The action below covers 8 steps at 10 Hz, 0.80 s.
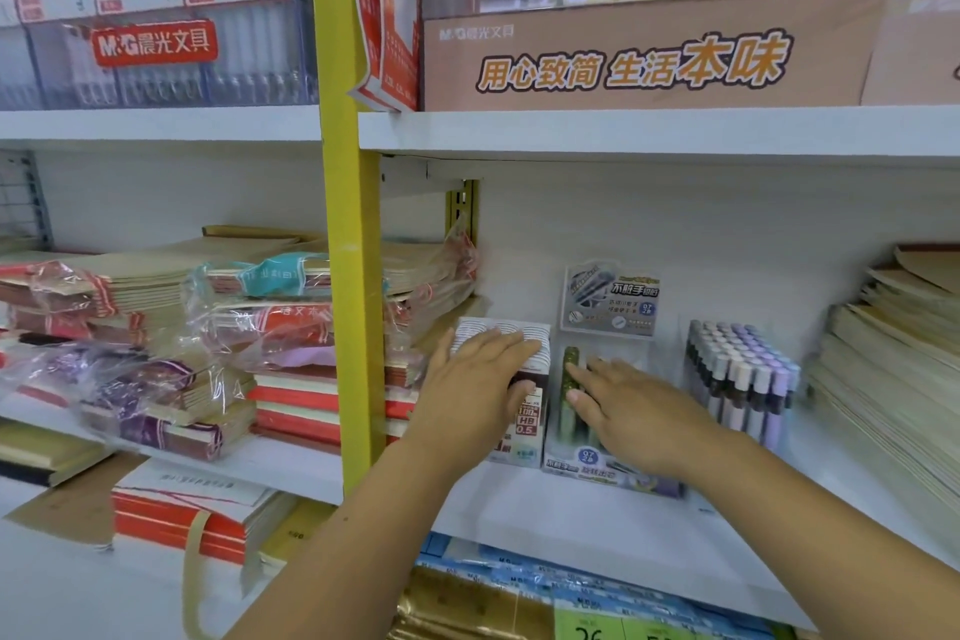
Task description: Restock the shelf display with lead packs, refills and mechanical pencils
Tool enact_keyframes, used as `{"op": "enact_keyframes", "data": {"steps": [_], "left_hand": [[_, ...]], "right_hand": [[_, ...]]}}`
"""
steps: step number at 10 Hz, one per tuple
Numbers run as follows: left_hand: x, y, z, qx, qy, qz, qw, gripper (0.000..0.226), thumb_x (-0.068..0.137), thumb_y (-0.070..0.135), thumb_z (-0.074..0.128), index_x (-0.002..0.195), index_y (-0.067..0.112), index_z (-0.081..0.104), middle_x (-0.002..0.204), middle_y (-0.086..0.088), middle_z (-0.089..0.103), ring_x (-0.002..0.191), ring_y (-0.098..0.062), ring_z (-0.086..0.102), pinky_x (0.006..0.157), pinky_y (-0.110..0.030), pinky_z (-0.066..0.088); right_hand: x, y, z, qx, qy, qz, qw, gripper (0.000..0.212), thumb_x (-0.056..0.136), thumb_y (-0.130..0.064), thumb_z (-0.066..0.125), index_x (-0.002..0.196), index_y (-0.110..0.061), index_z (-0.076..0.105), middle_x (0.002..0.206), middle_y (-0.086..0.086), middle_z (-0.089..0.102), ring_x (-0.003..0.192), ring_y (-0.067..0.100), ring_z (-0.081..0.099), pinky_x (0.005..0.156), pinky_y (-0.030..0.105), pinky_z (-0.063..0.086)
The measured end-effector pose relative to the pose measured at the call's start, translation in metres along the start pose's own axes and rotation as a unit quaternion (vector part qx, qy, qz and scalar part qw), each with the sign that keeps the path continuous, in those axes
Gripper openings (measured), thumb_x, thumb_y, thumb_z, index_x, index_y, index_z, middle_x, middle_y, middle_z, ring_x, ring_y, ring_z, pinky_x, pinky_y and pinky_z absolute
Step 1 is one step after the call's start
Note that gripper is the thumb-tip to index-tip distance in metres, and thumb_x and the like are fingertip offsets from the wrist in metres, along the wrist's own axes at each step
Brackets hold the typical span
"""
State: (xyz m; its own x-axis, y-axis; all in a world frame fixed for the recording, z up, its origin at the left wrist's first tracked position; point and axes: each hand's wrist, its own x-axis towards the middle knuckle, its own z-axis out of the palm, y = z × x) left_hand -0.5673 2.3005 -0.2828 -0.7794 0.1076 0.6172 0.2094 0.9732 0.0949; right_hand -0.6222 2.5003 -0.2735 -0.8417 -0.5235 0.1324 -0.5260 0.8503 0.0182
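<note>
On the white shelf (571,509) stands a white box of lead packs (527,424) marked HB 0.5. My left hand (475,390) lies on its top with fingers stretched and the thumb down its front. To its right is a clear display box of mechanical pencils (576,452) with a tall printed card (610,301) at its back. My right hand (631,411) rests on the pencils in it, fingers straight, one fingertip touching a green glittery pencil (571,379). Further right stands a clear box of purple-capped pencils (740,379).
Wrapped stacks of notebooks (270,322) fill the shelf left of the yellow upright post (350,234). Beige paper stacks (893,359) lie at the right end. The shelf above carries a cardboard display box (639,62). Below the shelf edge are blue packs (571,582).
</note>
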Motion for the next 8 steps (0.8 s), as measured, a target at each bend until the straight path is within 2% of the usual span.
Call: {"op": "enact_keyframes", "data": {"steps": [1,2,3,4,5,6,7,8], "left_hand": [[0.001,0.002,-0.001,0.0,-0.001,-0.006,1.0,0.049,0.102,0.043,0.046,0.149,0.04,0.036,0.156,0.016,0.038,0.147,-0.006,0.026,0.121,-0.04,0.001],[0.003,0.004,-0.004,0.002,-0.005,-0.009,1.0,0.051,0.101,0.044,0.046,0.15,0.041,0.033,0.157,0.016,0.036,0.148,-0.007,0.024,0.122,-0.044,0.003],[0.002,0.008,-0.004,0.009,-0.006,0.001,1.0,0.051,0.101,0.044,0.046,0.15,0.04,0.033,0.158,0.015,0.035,0.148,-0.008,0.023,0.122,-0.045,0.004],[0.0,0.012,-0.002,0.013,-0.002,0.005,1.0,0.049,0.101,0.043,0.047,0.149,0.039,0.036,0.156,0.015,0.038,0.147,-0.008,0.027,0.122,-0.045,0.005],[0.002,0.014,-0.005,0.012,-0.005,-0.001,1.0,0.048,0.101,0.042,0.048,0.147,0.04,0.038,0.155,0.015,0.039,0.146,-0.007,0.029,0.122,-0.044,0.007],[0.0,0.019,-0.01,0.013,-0.023,-0.005,1.0,0.051,0.102,0.04,0.048,0.15,0.039,0.033,0.159,0.013,0.034,0.149,-0.009,0.023,0.123,-0.044,0.007],[-0.015,0.03,-0.021,-0.003,0.016,0.019,1.0,0.053,0.102,0.036,0.048,0.152,0.034,0.032,0.16,0.01,0.031,0.149,-0.011,0.021,0.122,-0.037,0.006],[-0.05,0.043,-0.041,-0.051,0.078,0.059,0.994,0.045,0.101,0.033,0.053,0.145,0.03,0.046,0.15,0.008,0.048,0.138,-0.011,0.041,0.116,-0.032,0.027]], "right_hand": [[-0.003,-0.001,-0.001,0.005,0.005,0.0,1.0,0.059,0.1,-0.054,0.01,0.154,-0.029,0.008,0.162,0.0,0.005,0.149,0.021,0.003,0.118,0.036,0.006],[-0.011,-0.005,-0.003,0.021,0.047,0.004,0.999,0.058,0.101,-0.051,0.014,0.154,-0.028,0.009,0.162,0.0,0.008,0.149,0.022,0.004,0.119,0.035,0.006],[-0.022,-0.008,-0.005,0.023,0.058,0.032,0.998,0.059,0.101,-0.053,0.016,0.154,-0.029,0.005,0.163,0.002,0.003,0.149,0.027,0.003,0.119,0.039,0.008],[-0.032,-0.01,-0.001,-0.016,0.039,0.035,0.998,0.059,0.101,-0.051,0.017,0.154,-0.028,0.004,0.163,0.004,0.004,0.149,0.029,0.007,0.118,0.04,0.012],[-0.036,-0.012,0.001,-0.043,0.059,0.034,0.997,0.058,0.102,-0.048,0.02,0.154,-0.025,0.008,0.162,0.006,0.011,0.148,0.028,0.014,0.118,0.038,0.015],[-0.04,-0.015,-0.001,-0.028,0.076,0.02,0.997,0.056,0.103,-0.045,0.024,0.154,-0.023,0.012,0.162,0.005,0.013,0.148,0.025,0.013,0.119,0.036,0.01],[-0.058,-0.016,0.002,0.022,0.147,-0.027,0.989,0.054,0.103,-0.044,0.027,0.152,-0.027,0.018,0.161,-0.001,0.015,0.149,0.016,0.009,0.117,0.028,-0.002],[-0.098,-0.013,0.003,0.084,0.199,-0.068,0.974,0.049,0.101,-0.046,0.033,0.148,-0.034,0.028,0.156,-0.013,0.027,0.142,0.0,0.013,0.112,0.018,-0.002]]}}
